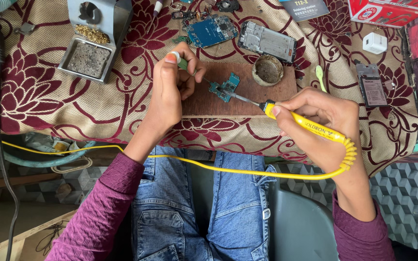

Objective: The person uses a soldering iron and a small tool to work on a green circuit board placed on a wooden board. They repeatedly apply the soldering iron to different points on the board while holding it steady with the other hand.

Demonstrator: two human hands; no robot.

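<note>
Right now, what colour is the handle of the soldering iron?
Yellow. The soldering iron in the right hand shows clearly in the head view.

Both forearms in magenta sleeves reach forward from either side of the lap, with bare wrists. The left hand [172, 84] stands on its edge, wrist straight, thumb and fingers curled shut in a pinch. The right hand [322, 121] is bent inward toward the left, fingers wrapped tight in a pen-like grip.

Single head-worn view, steeply down, close over workbench [35, 96] and lap.
</note>
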